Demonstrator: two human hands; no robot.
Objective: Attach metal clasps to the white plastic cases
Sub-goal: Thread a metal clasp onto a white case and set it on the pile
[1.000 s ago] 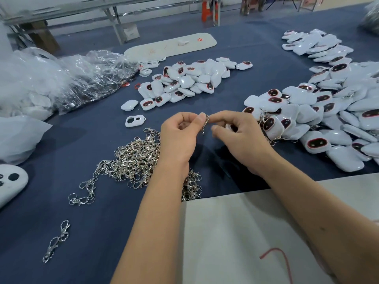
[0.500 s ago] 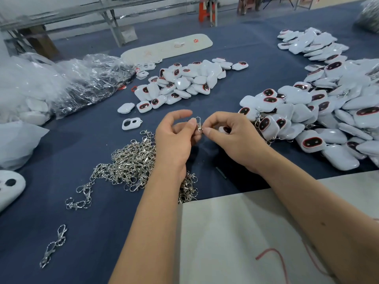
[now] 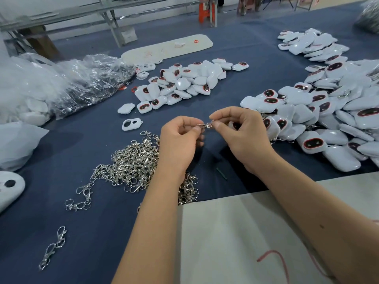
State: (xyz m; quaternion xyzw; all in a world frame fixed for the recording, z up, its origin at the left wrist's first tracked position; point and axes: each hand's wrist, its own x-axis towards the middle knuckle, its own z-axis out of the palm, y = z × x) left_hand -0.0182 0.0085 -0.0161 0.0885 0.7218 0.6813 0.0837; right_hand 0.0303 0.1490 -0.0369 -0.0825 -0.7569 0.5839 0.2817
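Observation:
A small metal clasp (image 3: 206, 125) hangs level between my two hands above the blue table. My left hand (image 3: 180, 140) pinches its left end with thumb and forefinger, the other fingers curled. My right hand (image 3: 240, 132) pinches its right end, and a white case (image 3: 232, 126) shows partly behind those fingers. A heap of loose metal clasps (image 3: 131, 162) lies under and left of my left wrist. White plastic cases with dark red-rimmed windows form a large pile (image 3: 320, 111) at the right and a smaller pile (image 3: 184, 83) further back.
Clear plastic bags (image 3: 67, 85) lie at the back left. A single white frame piece (image 3: 131, 124) rests near the clasp heap. A white board (image 3: 256, 232) covers the near table edge. Stray clasps (image 3: 54, 247) lie at the near left. A long white tray (image 3: 168, 47) sits far back.
The clasp has turned from hanging upright between my fingertips to lying level. My right hand has drawn slightly to the right, so both hands now hold opposite ends.

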